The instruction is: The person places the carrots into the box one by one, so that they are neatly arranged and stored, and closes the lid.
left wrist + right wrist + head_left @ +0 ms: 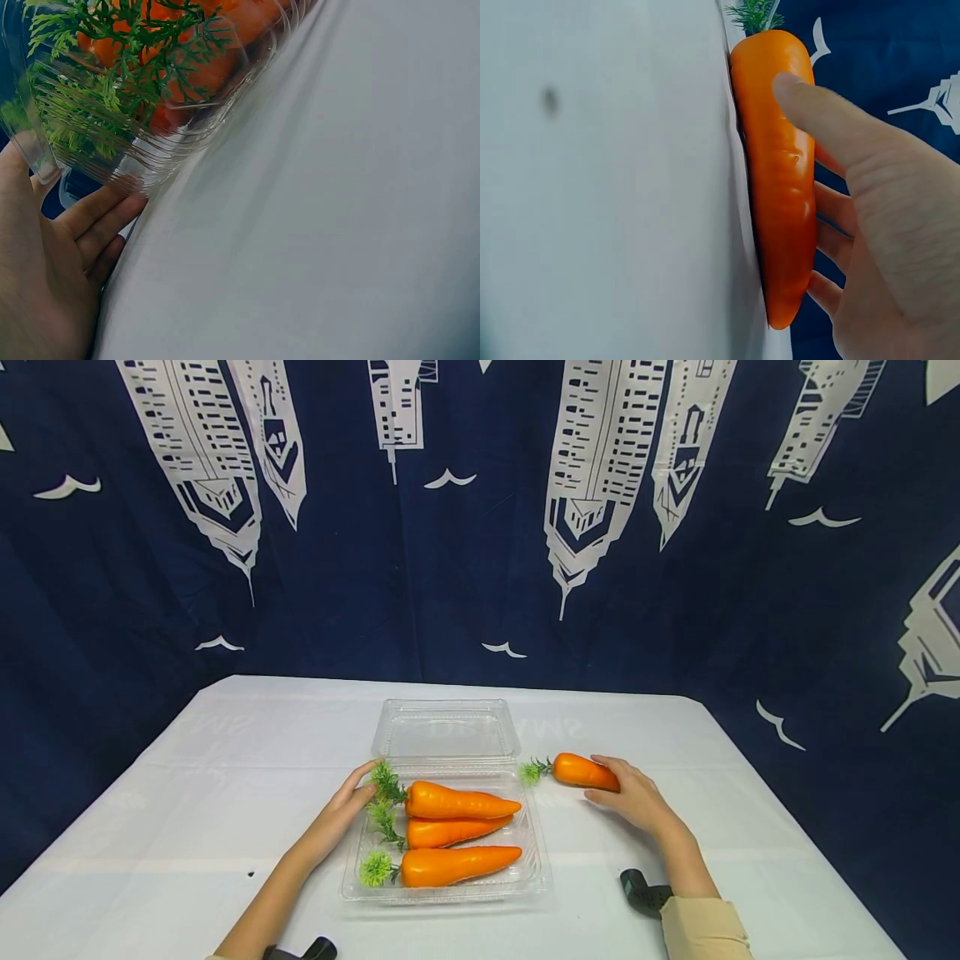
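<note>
A clear plastic clamshell container point(534, 877) lies opened on the table, its lid point(450, 731) folded back. Inside are three orange carrots, a top one point(461, 802), a middle one point(453, 833) and a front one point(459, 866), green leaves pointing left. My left hand point(341, 806) touches the container's left side by the leaves, its fingers fairly straight against the plastic in the left wrist view. To the right of the container, my right hand point(636, 797) grips another carrot point(776, 172) lying on the table. Its thumb lies over the carrot, with the fingers along the far side.
A white cloth covers the table point(225, 793). Behind it hangs a dark blue curtain point(465, 568) with white building prints. A small dark spot point(251, 874) marks the cloth left of the container. Black devices sit at both wrists.
</note>
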The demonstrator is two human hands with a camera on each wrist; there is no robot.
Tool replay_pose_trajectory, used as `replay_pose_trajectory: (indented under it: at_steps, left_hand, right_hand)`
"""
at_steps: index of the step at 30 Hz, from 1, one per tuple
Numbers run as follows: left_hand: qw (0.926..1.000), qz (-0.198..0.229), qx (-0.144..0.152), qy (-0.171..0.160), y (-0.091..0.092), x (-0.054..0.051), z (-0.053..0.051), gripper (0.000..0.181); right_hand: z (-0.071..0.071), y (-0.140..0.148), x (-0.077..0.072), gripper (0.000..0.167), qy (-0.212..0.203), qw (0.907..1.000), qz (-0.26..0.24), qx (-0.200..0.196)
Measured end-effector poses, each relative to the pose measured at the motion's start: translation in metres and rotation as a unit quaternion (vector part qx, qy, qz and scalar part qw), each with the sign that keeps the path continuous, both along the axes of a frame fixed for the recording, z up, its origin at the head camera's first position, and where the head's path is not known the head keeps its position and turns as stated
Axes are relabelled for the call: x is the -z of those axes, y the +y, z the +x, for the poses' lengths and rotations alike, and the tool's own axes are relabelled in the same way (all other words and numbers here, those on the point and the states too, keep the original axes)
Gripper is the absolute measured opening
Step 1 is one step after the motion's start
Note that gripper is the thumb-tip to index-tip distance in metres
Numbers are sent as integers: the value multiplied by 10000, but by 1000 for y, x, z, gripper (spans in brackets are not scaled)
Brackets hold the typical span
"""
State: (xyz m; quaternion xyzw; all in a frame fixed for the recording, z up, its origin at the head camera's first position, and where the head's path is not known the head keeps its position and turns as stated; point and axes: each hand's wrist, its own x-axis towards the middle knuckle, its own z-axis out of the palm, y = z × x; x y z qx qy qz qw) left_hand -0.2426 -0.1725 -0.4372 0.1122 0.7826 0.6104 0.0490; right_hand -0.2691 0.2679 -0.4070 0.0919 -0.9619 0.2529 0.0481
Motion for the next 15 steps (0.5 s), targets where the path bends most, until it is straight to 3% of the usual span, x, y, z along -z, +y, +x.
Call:
replay_pose_trajectory:
  at_steps: [8,15]
  left_hand:
    - [10000,13,-1,5,0,0,0,46]
    - [10000,7,-7,1,0,0,0,45]
  right_hand:
    - [-2,3,7,63,148,9999,-77,17]
    - [-2,4,11,60,37,9997,-206,134]
